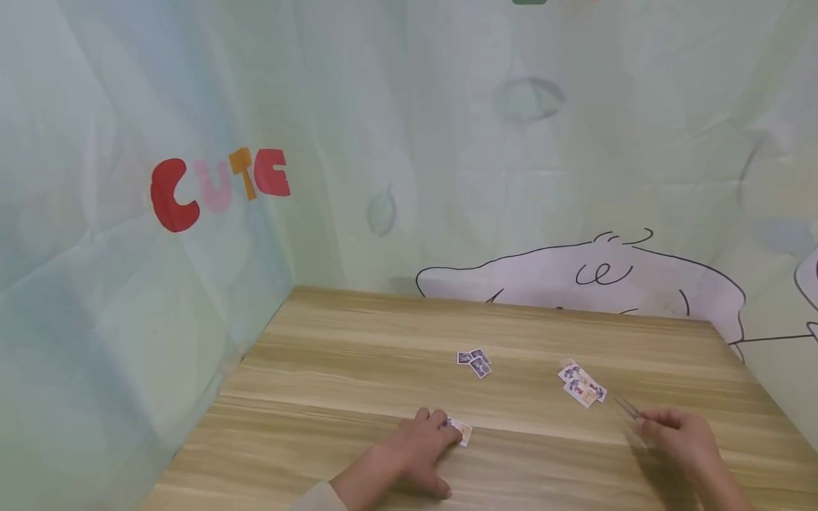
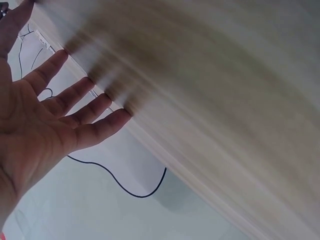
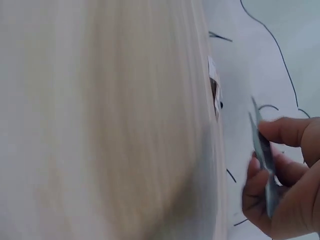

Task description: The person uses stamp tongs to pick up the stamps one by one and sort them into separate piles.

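Observation:
My left hand (image 1: 418, 447) rests fingertips-down on the table, partly covering a small pale picture stamp (image 1: 465, 434). In the left wrist view the fingers of that hand are spread and nearly straight. With the right hand (image 1: 686, 438) I grip metal tweezers (image 3: 268, 162), whose two tips stand slightly apart with nothing between them. Just beyond these tips lies an overlapping pile of pale, colourful stamps (image 1: 580, 390). Farther back, left of that pile, three dark stamps (image 1: 479, 367) with white borders overlap on the wood.
The wood-grain table (image 1: 332, 369) meets a printed cloth backdrop (image 1: 434, 177) at the back and on the left. Coloured letters (image 1: 175, 195) and a line-drawn figure (image 1: 543, 277) are printed on the cloth.

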A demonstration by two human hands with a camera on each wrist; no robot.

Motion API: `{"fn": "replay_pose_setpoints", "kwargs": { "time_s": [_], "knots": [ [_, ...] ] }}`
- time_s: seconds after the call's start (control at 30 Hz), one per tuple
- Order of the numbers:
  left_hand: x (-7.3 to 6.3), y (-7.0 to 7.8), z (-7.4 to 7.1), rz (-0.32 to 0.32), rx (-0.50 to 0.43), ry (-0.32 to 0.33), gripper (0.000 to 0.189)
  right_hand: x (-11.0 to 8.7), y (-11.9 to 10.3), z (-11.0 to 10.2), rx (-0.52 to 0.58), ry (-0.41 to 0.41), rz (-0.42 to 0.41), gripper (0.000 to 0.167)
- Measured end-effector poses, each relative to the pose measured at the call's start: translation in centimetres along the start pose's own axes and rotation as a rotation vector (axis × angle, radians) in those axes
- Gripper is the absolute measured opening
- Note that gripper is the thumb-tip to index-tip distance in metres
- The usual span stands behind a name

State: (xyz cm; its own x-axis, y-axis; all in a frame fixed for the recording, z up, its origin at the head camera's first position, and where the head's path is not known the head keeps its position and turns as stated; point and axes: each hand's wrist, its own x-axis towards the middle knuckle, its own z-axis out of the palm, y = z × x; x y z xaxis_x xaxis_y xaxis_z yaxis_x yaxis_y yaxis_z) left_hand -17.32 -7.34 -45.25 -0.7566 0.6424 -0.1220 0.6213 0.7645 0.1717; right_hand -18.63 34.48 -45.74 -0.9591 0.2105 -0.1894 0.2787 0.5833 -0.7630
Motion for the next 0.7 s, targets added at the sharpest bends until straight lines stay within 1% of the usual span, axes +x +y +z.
{"fn": "replay_pose_setpoints", "kwargs": {
  "time_s": [0.07,0.13,0.2,0.27,0.37,0.43,0.53,0.6,0.7],
  "knots": [
    [0.0,0.0,0.0,0.003,-0.003,0.003,0.072,-0.2,-0.3,0.2,-0.038,0.083,-0.033,0.044],
    [0.1,0.0,0.0,0.001,-0.009,0.004,0.072,-0.5,-0.6,0.5,-0.086,0.157,-0.098,0.038],
    [0.0,0.0,0.0,0.000,-0.015,0.004,0.072,-0.8,-0.9,0.7,-0.140,0.210,-0.186,0.030],
    [0.0,0.0,0.0,-0.005,-0.016,0.003,0.072,-0.9,-1.1,0.8,-0.196,0.241,-0.299,0.024],
    [-0.1,0.0,-0.1,-0.005,-0.017,0.001,0.073,-1.0,-1.2,0.9,-0.230,0.270,-0.453,0.016],
    [-0.1,0.1,-0.1,-0.006,-0.019,-0.001,0.073,-0.9,-1.2,1.0,-0.220,0.277,-0.563,0.014],
    [-0.1,0.1,0.0,-0.011,-0.021,-0.002,0.073,-0.8,-1.1,1.0,-0.167,0.255,-0.712,0.020],
    [-0.1,0.1,0.0,-0.014,-0.023,-0.002,0.073,-0.7,-1.0,1.0,-0.135,0.229,-0.786,0.024],
    [-0.1,0.1,-0.1,-0.017,-0.021,-0.003,0.072,-0.7,-1.2,1.1,-0.100,0.204,-0.849,0.026]
  ]
}}
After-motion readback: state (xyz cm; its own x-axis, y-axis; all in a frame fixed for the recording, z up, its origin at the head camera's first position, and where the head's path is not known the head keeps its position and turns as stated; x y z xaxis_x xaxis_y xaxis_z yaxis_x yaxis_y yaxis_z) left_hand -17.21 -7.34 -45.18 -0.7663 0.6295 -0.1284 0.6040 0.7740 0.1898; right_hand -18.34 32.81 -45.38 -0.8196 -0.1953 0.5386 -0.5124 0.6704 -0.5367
